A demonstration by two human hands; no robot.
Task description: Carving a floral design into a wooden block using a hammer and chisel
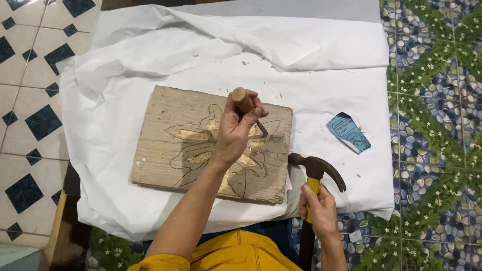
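So the left hand is wrapped tight round a wooden-handled chisel, tip down on the carved flower in the wood board, which sits on white paper. Right hand is fisted on a claw hammer w/ yellow grip, just off the board's near right corner. Blue sandpaper scrap lies further right.

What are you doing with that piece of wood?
A person's left hand holds a wooden-handled chisel with its tip on a flat wooden board that has a partly carved flower outline. The right hand grips a yellow-handled claw hammer beside the board. The board lies on a white sheet, with a blue sandpaper piece nearby.
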